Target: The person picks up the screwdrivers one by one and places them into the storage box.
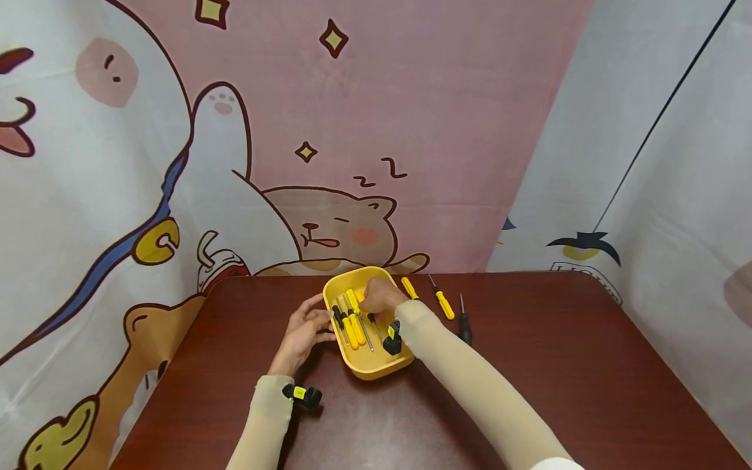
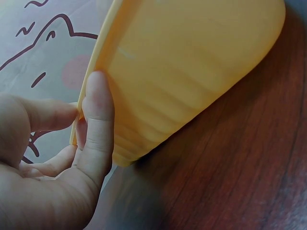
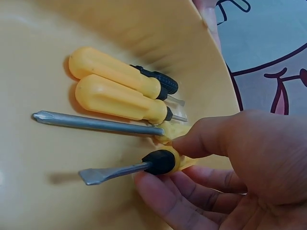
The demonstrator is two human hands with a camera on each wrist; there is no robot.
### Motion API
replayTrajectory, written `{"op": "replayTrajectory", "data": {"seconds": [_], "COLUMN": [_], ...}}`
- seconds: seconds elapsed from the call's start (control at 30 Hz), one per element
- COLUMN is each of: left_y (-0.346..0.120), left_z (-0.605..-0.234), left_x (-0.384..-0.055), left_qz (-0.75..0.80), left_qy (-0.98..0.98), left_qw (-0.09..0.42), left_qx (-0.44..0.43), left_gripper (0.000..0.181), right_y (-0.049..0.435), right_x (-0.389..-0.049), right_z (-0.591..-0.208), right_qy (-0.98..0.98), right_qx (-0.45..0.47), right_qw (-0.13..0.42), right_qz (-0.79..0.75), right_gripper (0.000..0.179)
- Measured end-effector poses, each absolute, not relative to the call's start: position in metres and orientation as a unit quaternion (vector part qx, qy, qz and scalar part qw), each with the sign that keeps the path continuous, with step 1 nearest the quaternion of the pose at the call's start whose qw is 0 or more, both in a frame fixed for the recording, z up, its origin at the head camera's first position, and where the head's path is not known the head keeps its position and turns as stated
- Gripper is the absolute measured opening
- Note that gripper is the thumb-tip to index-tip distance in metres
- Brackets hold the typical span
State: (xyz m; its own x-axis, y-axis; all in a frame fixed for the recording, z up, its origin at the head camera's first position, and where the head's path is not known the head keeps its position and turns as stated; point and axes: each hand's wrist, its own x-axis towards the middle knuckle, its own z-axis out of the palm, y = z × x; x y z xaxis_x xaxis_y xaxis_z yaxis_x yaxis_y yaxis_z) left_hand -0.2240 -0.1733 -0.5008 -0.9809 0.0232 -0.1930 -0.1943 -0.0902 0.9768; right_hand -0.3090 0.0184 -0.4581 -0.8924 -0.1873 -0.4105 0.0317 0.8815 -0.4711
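My left hand (image 1: 302, 329) pinches the rim of a yellow plastic basin (image 1: 369, 375); the left wrist view shows thumb and fingers on either side of the rim. Inside the basin, my right hand (image 1: 382, 296) grips a flat-blade screwdriver (image 3: 160, 162) by its yellow handle, which the fingers mostly hide. Right beside it lies a Phillips screwdriver (image 3: 96, 122), its shaft pointing away from the hand. Two thick yellow-handled screwdrivers (image 3: 117, 98) lie together farther along, with a black-handled screwdriver (image 3: 165, 82) partly hidden behind them.
On the brown table (image 1: 529, 372), right of the basin, lie a yellow screwdriver (image 1: 408, 287) partly behind the right arm, a yellow-and-black screwdriver (image 1: 444, 305) and a black screwdriver (image 1: 465, 328). A printed cloth (image 1: 446, 130) hangs along the table's back edge.
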Motion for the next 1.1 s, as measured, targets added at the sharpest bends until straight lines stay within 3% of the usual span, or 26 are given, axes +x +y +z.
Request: {"op": "replayTrajectory", "data": {"seconds": [1.1], "left_y": [-0.1733], "left_z": [-0.5026], "left_x": [-0.2260], "left_qz": [0.734], "left_qy": [0.672], "left_qw": [0.073], "left_qx": [-0.066], "left_gripper": [0.059], "right_y": [0.0099], "right_x": [-0.3113], "right_z": [-0.4601], "right_qy": [0.939], "right_qx": [0.004], "right_qw": [0.244], "right_qz": [-0.244], "right_gripper": [0.030]}}
